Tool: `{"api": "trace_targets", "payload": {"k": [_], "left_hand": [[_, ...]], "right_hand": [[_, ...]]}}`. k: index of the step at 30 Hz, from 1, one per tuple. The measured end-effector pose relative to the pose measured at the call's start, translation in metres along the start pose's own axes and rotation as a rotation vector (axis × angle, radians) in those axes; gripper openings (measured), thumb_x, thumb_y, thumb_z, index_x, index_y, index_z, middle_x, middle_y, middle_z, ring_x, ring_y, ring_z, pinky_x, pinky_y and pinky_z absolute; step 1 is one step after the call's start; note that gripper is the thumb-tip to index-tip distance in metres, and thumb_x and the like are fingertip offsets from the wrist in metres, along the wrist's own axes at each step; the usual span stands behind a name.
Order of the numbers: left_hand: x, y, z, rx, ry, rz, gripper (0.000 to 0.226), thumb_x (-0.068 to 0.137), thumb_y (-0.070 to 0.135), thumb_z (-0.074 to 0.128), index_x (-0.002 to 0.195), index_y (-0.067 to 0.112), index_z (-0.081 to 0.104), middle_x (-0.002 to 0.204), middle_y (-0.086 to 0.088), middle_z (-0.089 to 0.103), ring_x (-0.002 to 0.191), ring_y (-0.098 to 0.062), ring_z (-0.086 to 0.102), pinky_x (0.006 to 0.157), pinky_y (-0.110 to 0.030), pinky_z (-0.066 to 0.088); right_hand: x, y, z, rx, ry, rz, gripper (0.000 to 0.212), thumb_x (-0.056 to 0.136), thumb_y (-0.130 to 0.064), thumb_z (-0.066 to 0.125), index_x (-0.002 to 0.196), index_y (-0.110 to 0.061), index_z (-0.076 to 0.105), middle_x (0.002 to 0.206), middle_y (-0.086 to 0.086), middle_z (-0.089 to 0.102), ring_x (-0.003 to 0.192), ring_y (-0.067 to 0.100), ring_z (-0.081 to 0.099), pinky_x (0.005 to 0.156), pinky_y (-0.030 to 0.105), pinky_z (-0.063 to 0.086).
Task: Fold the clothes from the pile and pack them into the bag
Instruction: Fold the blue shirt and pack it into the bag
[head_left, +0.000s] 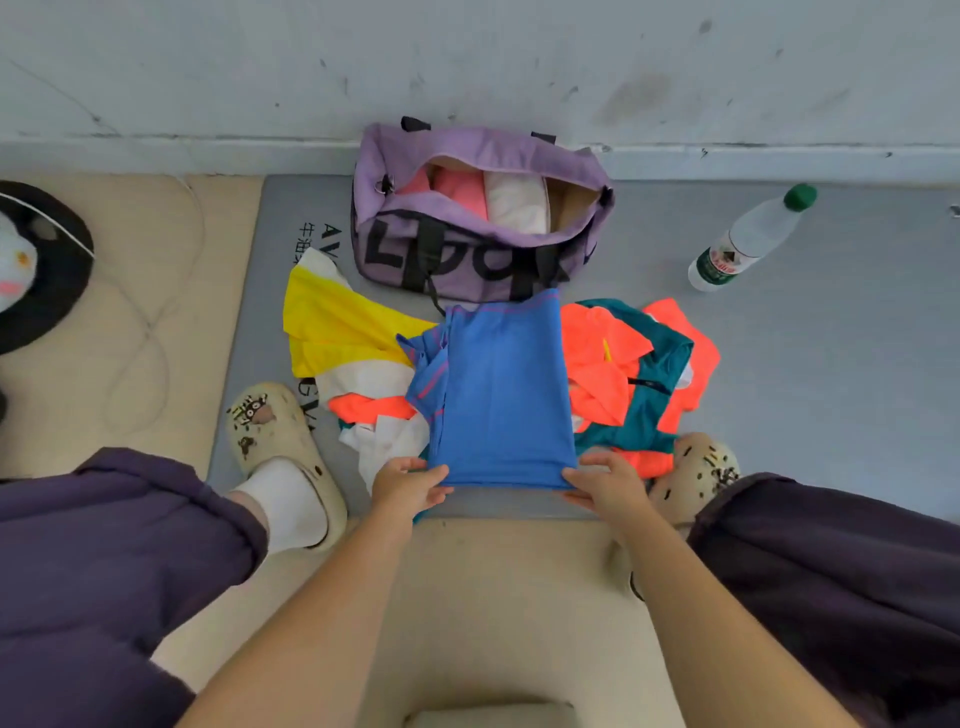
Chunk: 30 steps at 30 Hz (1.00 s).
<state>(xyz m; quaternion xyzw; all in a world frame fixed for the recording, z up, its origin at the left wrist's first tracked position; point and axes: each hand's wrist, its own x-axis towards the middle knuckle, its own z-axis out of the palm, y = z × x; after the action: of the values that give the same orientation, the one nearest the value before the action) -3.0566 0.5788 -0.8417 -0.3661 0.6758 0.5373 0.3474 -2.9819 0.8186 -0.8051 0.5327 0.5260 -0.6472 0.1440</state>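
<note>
Hands: left and right reach forward | each pinching blue shirt near corners

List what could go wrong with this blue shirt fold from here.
1. The blue shirt lies on the unfolded pile; lifting its near edge may drag the orange and teal garment along.
2. The bunched sleeve on its left side may spoil the fold.
3. The purple bag already holds clothes, so space looks tight.

One purple bag far centre; one blue garment near centre; one yellow-white garment left; one bottle far right; two slippers, left and right; two hands, left and right.
</note>
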Motion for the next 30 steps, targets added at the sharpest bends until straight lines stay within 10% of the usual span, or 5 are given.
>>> {"api": "trace_targets", "payload": {"k": [5, 10, 15, 20, 30], "left_hand": [[0.012, -0.014, -0.009, 0.299, -0.124, -0.116, 0.036, 0.083, 0.015, 0.077, 0.11, -0.001, 0.058, 0.093, -0.016, 0.072, 0.063, -0.02, 0.071, 0.059, -0.029, 0.058], [0.023, 0.027, -0.004, 0.508, 0.307, 0.244, 0.032, 0.081, 0.052, 0.065, 0.081, 0.02, 0.063, 0.077, 0.003, 0.064, 0.078, -0.023, 0.064, 0.067, -0.033, 0.051], [0.043, 0.063, 0.009, 0.568, 0.259, 0.61, 0.022, 0.084, 0.04, 0.071, 0.096, 0.024, 0.061, 0.091, 0.006, 0.056, 0.084, -0.014, 0.055, 0.061, -0.023, 0.043], [0.06, 0.065, 0.012, 0.638, 0.172, 0.626, 0.024, 0.08, 0.038, 0.077, 0.09, 0.018, 0.071, 0.088, -0.001, 0.059, 0.076, -0.018, 0.058, 0.065, -0.032, 0.048], [0.082, 0.053, -0.027, 0.194, 0.028, 0.194, 0.028, 0.075, 0.029, 0.08, 0.083, 0.019, 0.056, 0.087, 0.0, 0.063, 0.083, -0.019, 0.064, 0.056, -0.027, 0.052]], "right_hand": [[0.011, 0.013, -0.009, -0.434, -0.113, 0.151, 0.019, 0.086, -0.002, 0.069, 0.091, -0.007, 0.051, 0.077, 0.011, 0.064, 0.044, 0.014, 0.061, 0.043, 0.024, 0.051], [0.025, -0.007, 0.006, -0.993, 0.157, -0.399, 0.027, 0.08, -0.029, 0.075, 0.083, -0.015, 0.052, 0.08, 0.001, 0.06, 0.076, 0.023, 0.057, 0.06, 0.03, 0.037], [0.037, -0.033, 0.055, -1.166, 0.114, -0.909, 0.04, 0.082, -0.024, 0.071, 0.117, -0.01, 0.058, 0.109, 0.008, 0.057, 0.1, 0.03, 0.053, 0.075, 0.041, 0.047], [0.059, -0.033, 0.079, -1.394, -0.018, -0.79, 0.077, 0.084, -0.045, 0.068, 0.149, -0.025, 0.032, 0.156, 0.001, 0.03, 0.143, 0.024, 0.026, 0.111, 0.041, 0.027], [0.076, -0.017, 0.076, -1.336, 0.012, -0.825, 0.076, 0.083, -0.047, 0.068, 0.148, -0.022, 0.038, 0.157, 0.003, 0.031, 0.145, 0.026, 0.027, 0.113, 0.042, 0.022]]}}
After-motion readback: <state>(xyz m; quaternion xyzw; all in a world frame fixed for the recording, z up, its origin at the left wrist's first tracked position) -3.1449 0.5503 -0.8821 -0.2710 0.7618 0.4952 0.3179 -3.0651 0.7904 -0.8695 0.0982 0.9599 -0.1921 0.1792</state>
